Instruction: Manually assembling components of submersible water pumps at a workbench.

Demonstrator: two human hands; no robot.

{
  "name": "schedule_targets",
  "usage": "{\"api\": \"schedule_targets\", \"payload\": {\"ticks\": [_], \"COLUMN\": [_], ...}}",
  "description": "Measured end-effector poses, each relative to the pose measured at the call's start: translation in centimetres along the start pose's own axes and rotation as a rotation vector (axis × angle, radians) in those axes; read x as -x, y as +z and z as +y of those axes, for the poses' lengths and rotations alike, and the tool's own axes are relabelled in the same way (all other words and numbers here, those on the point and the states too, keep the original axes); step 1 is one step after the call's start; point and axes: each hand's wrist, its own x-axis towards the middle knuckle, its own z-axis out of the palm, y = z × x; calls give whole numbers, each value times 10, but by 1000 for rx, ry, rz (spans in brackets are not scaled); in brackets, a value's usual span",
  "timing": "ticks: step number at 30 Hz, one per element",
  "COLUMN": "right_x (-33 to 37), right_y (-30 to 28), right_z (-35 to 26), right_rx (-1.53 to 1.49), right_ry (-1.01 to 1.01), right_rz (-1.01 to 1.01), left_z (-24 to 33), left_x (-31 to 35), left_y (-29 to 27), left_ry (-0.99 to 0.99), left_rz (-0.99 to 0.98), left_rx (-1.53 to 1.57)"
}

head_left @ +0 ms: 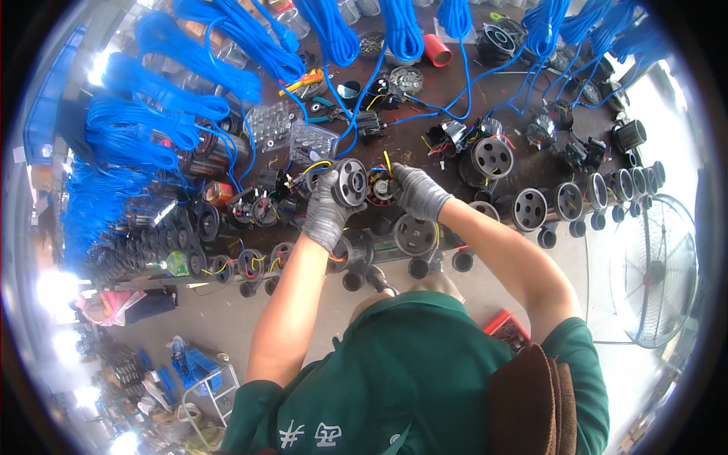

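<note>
**Gloved hands on a little motor at a very crowded bench**

While we looked down past the green shirt (pixel 409 371) and the brown cloth (pixel 531 402) on the right shoulder, both bare forearms ran up to the bench edge. Our left hand (pixel 326 208), in a grey knit glove, was wrapped around a round grey motor housing (pixel 351 182) with holes in its face, fingers closed on its rim. Our right hand (pixel 417 191), gloved the same way, was curled against the open end of that motor, where the copper and red winding (pixel 381 187) showed; we couldn't tell whether those fingers pinched anything, but they were drawn together, not spread. The motor sat held just above the near edge of the dark workbench (pixel 425 140), roughly centre, between the two hands.

Right under the hands, a row of similar grey housings (pixel 415 235) lined the bench edge, and more stood off to the right (pixel 528 208). Left of the left hand was a clutter of motors with yellow and red wires (pixel 254 208). A bit farther back we had two clear plastic parts boxes (pixel 292 133). Beyond that, bundles of blue cable (pixel 152 114) hung all over the left and top, plus a red cylinder (pixel 437 50) near the far side. A standing fan (pixel 652 273) was on the floor at right.
</note>
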Motion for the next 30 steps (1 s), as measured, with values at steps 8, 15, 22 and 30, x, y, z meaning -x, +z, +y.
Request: {"api": "schedule_targets", "payload": {"ticks": [8, 15, 22, 30], "right_x": [0, 4, 3, -7], "right_y": [-20, -24, -30, -28], "right_z": [-22, -30, -32, -20], "right_rx": [-128, -380, -461, -84], "right_ry": [-34, -67, 136, -36], "right_rz": [-166, -354, -321, -163], "left_z": [5, -15, -23, 4], "left_x": [6, -17, -34, 6], "left_y": [8, -32, -50, 7], "left_ry": [127, 279, 583, 222], "left_rz": [-25, -135, -10, 58], "left_rx": [-304, -85, -527, -348]}}
